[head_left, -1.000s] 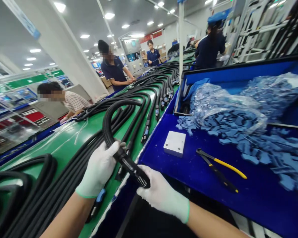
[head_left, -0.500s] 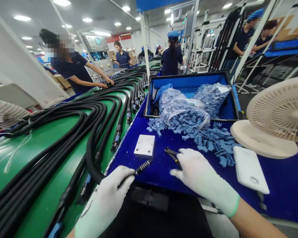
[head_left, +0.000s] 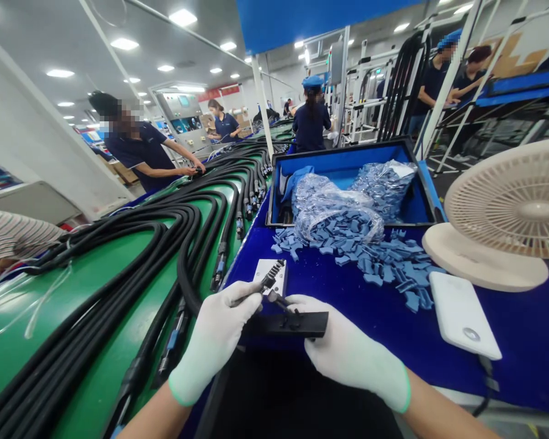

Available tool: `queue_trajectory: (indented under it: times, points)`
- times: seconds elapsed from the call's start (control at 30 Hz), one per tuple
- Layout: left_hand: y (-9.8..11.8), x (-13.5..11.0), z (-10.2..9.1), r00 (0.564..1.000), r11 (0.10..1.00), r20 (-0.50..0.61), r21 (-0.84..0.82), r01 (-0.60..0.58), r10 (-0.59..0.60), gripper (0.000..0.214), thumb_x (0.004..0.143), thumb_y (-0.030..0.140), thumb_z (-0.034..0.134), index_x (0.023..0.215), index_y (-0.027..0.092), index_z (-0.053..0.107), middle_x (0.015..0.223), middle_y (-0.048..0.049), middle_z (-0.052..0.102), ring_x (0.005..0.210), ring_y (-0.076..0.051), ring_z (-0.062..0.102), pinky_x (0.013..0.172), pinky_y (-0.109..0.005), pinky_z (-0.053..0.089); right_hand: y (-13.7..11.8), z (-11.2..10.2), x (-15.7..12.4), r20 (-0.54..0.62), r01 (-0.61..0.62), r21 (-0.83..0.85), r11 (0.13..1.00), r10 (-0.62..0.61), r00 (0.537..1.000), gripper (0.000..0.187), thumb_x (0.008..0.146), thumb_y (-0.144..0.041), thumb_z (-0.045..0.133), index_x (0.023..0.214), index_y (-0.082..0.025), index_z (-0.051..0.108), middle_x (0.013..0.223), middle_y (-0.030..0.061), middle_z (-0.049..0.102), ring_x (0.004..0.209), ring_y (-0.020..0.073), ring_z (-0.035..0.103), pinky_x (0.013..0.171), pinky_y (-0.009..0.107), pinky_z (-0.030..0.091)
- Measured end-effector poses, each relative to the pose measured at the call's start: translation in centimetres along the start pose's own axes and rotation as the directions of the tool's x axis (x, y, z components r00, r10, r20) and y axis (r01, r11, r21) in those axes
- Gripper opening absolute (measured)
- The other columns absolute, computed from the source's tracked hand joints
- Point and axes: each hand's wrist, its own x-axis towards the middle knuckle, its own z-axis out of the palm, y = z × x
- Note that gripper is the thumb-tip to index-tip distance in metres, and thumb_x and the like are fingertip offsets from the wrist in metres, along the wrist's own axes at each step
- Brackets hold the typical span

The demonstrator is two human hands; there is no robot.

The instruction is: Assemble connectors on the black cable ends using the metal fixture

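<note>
Green worktop (head_left: pixel 91 262) and deep-blue mat (head_left: pixel 361 305) meet right under the person's gloved fingers, in a bright workshop with rows of ceiling lights. Fingers of the left hand (head_left: pixel 222 323) are closed around a black hose end (head_left: pixel 271 275), its coiled, spring-like tip poking up past the fingertips. Right beside it, the right hand (head_left: pixel 348 353) curls around a dark plier-like tool (head_left: pixel 278 299); only its head shows, close to the hose end, so I can't tell how tightly it's gripped. A flat black piece (head_left: pixel 308 325) crosses in front of those right fingers, and whether they hold it I can't say. Just beyond the fingertips, partly hidden, sits a white block (head_left: pixel 263 267). Farther out, blue plastic clips (head_left: pixel 379 259) spill from a clear bag (head_left: pixel 333 204) in a black-rimmed tray. Right of the right hand lie a white rectangular device (head_left: pixel 462 314) and a beige fan (head_left: pixel 531 210). Off left of the fingers, black hoses (head_left: pixel 137 268) sweep back towards a co-worker in navy (head_left: pixel 139 152), whose hands are on them.
</note>
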Motion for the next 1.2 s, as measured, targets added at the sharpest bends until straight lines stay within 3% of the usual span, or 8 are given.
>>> queue_trajectory:
  times: [0.13, 0.3, 0.43, 0.5, 0.63, 0.83, 1.03, 1.2]
  points:
    - [0.2, -0.1, 0.3, 0.999, 0.999, -0.013, 0.018, -0.039, 0.039, 0.028, 0.092, 0.040, 0.065, 0.113, 0.027, 0.078, 0.110, 0.0012, 0.077, 0.104, -0.024, 0.070, 0.090, -0.029, 0.051, -0.9, 0.3, 0.7, -0.011, 0.076, 0.017, 0.997, -0.076, 0.997, 0.065, 0.079, 0.002, 0.052, 0.137, -0.026, 0.059, 0.130, 0.0068, 0.069, 0.121, 0.0242, 0.065, 0.113, 0.043, 0.046]
    - [0.2, -0.3, 0.5, 0.997, 0.994, -0.020, 0.069, -0.079, 0.081, 0.022, 0.092, 0.039, 0.065, 0.104, 0.026, 0.079, 0.105, 0.0012, 0.076, 0.102, -0.023, 0.069, 0.086, -0.028, 0.051, -0.7, 0.2, 0.8, 0.040, 0.040, -0.024, 0.999, -0.039, 0.998, 0.038, 0.080, 0.002, 0.051, 0.106, -0.022, 0.064, 0.108, 0.0060, 0.070, 0.100, 0.0220, 0.067, 0.097, 0.039, 0.054]
    - [0.4, 1.1, -0.3, 0.996, 0.996, 0.080, 0.071, -0.047, 0.041, 0.030, 0.093, 0.041, 0.064, 0.115, 0.026, 0.077, 0.112, -0.0009, 0.077, 0.106, -0.026, 0.069, 0.096, -0.034, 0.052, 0.0, 0.6, 0.7, 0.023, -0.042, -0.164, 0.986, 0.047, 0.999, 0.023, 0.078, -0.001, 0.052, 0.087, -0.021, 0.057, 0.092, 0.0045, 0.066, 0.081, 0.0201, 0.061, 0.076, 0.034, 0.054]
    - [0.7, 2.3, -0.7, 0.980, 0.990, 0.169, 0.069, -0.121, 0.108, 0.038, 0.097, 0.044, 0.058, 0.128, 0.027, 0.072, 0.128, -0.0015, 0.073, 0.119, -0.027, 0.065, 0.107, -0.037, 0.047, 0.0, 0.7, 0.7, 0.021, -0.101, -0.221, 0.970, 0.108, 0.994, 0.020, 0.077, -0.003, 0.054, 0.084, -0.022, 0.055, 0.089, 0.0036, 0.065, 0.077, 0.0195, 0.060, 0.070, 0.033, 0.051]
    - [1.5, 4.1, -0.5, 0.927, 0.972, 0.295, -0.028, -0.233, 0.231, 0.039, 0.097, 0.041, 0.059, 0.131, 0.027, 0.071, 0.135, -0.0014, 0.070, 0.127, -0.028, 0.062, 0.115, -0.039, 0.042, 0.2, 0.7, 1.0, -0.054, -0.172, -0.149, 0.974, 0.165, 0.985, 0.018, 0.085, -0.011, 0.053, 0.097, -0.023, 0.058, 0.100, 0.0044, 0.069, 0.085, 0.0204, 0.064, 0.079, 0.034, 0.051]
    - [1.1, 4.1, 0.7, 0.965, 0.979, 0.191, 0.065, -0.196, 0.180, 0.035, 0.093, 0.037, 0.065, 0.125, 0.028, 0.075, 0.125, 0.0008, 0.075, 0.116, -0.027, 0.068, 0.112, -0.038, 0.044, 3.0, 1.4, 1.6, -0.074, -0.178, -0.214, 0.961, 0.166, 0.983, 0.015, 0.081, -0.010, 0.056, 0.074, -0.022, 0.051, 0.077, -0.0006, 0.063, 0.070, 0.0164, 0.058, 0.068, 0.029, 0.046]
    - [1.8, 3.9, 1.2, 0.958, 0.959, 0.161, 0.117, -0.257, 0.237, 0.034, 0.092, 0.036, 0.064, 0.123, 0.026, 0.076, 0.128, 0.0006, 0.074, 0.120, -0.027, 0.066, 0.110, -0.035, 0.047, 4.1, 2.1, 2.0, -0.095, -0.171, -0.255, 0.952, 0.151, 0.984, 0.018, 0.079, -0.006, 0.051, 0.073, -0.022, 0.049, 0.074, -0.0008, 0.062, 0.069, 0.0166, 0.059, 0.063, 0.026, 0.046]
    - [2.3, 3.9, 1.8, 0.975, 0.973, 0.072, 0.091, -0.214, 0.208, 0.033, 0.093, 0.038, 0.062, 0.119, 0.024, 0.076, 0.122, -0.0017, 0.077, 0.114, -0.027, 0.070, 0.100, -0.035, 0.054, 2.9, -0.7, 0.7, -0.023, -0.128, -0.446, 0.886, 0.132, 0.991, 0.022, 0.080, -0.005, 0.054, 0.094, -0.020, 0.064, 0.095, 0.0063, 0.071, 0.089, 0.0220, 0.065, 0.087, 0.035, 0.051]
